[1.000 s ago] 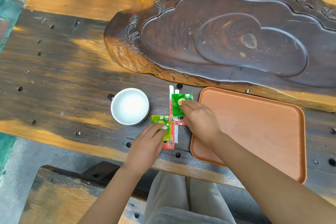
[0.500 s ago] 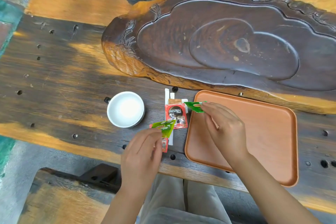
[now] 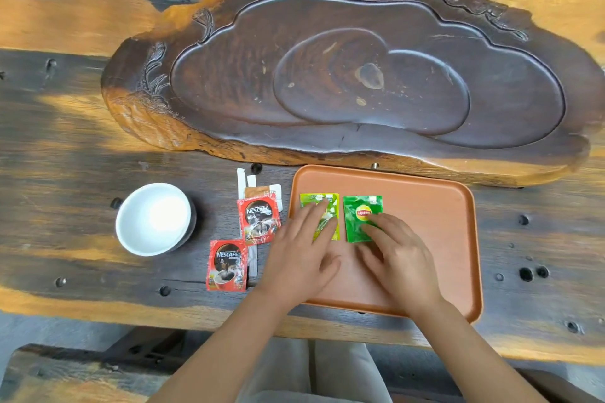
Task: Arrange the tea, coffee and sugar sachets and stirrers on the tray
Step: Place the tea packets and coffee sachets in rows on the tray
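An orange tray (image 3: 435, 239) lies on the wooden table. Two tea sachets lie flat side by side on its left part: a light green one (image 3: 319, 203) and a dark green Lipton one (image 3: 361, 211). My left hand (image 3: 301, 255) rests with its fingers spread on the light green sachet. My right hand (image 3: 399, 258) presses its fingertips on the Lipton sachet. Left of the tray, two red Nescafe coffee sachets (image 3: 258, 221) (image 3: 226, 265) lie on the table over white stirrers (image 3: 241, 178) and a brown sugar sachet (image 3: 258, 191).
A white bowl (image 3: 154, 219) stands to the left of the sachets. A large carved dark wooden tea board (image 3: 343, 75) fills the table behind the tray. The table's front edge runs just below my wrists.
Both hands have carried the green tea sachets from the pile to the tray and laid them flat there. The red coffee sachets are uncovered.
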A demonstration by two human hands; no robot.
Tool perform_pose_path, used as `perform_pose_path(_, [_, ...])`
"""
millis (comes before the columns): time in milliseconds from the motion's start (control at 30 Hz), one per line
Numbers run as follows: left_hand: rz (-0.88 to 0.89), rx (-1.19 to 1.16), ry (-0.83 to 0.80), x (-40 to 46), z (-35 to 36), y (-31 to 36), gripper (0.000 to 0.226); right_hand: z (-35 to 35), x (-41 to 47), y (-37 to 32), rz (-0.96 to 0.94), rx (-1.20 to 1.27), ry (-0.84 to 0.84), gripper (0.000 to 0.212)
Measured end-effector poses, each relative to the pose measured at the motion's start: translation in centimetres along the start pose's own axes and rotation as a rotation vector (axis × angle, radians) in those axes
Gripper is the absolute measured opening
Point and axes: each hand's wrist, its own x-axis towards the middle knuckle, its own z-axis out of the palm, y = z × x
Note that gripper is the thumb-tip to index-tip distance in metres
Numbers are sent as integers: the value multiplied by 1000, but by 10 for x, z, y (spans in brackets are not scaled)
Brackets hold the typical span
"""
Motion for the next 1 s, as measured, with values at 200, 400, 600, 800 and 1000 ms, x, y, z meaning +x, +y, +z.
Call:
perform_pose_path(200, [-17, 180, -184, -7, 0, 6, 61, 9, -11, -6, 24, -69, -152, 43])
perform_pose_path(400, [-73, 124, -206, 9, 3, 0, 59, 13, 2, -9, 67, -106, -163, 42])
perform_pose_path(600, [-60, 151, -207, 23, 3, -6, 60, 13, 25, -12, 123, -144, -202, 46])
perform_pose_path(800, [-44, 173, -215, 30, 2, -9, 61, 12, 33, -14, 145, -136, -193, 44])
perform_pose_path(1000, [-50, 124, -203, 28, 3, -9, 62, 13, 33, -14, 148, -126, -170, 43])
